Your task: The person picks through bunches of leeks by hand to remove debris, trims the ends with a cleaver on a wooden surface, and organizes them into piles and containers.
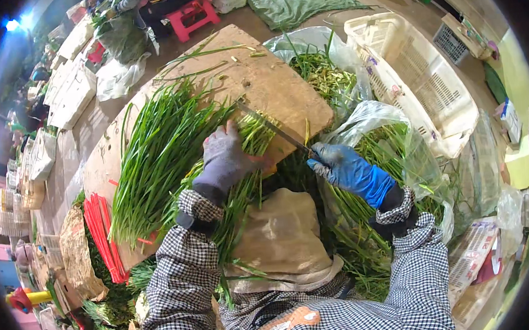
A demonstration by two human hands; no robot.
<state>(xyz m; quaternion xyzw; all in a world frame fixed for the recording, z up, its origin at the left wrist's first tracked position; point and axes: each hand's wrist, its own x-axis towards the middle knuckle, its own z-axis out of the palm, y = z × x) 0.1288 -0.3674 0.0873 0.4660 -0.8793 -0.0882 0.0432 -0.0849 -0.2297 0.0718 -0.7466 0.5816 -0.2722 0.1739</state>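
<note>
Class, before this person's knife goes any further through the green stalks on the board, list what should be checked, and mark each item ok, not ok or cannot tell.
1. Right hand grips the knife firmly: ok.
2. Left hand presses the bundle of green stalks onto the wooden board: ok.
3. Left fingers clear of the blade: cannot tell, the blade passes close above them.
4. Both hands gloved: ok.
5. Stalk ends lined up at the blade: cannot tell.
6. Plastic bag of trimmings open beside the board: ok.
</note>
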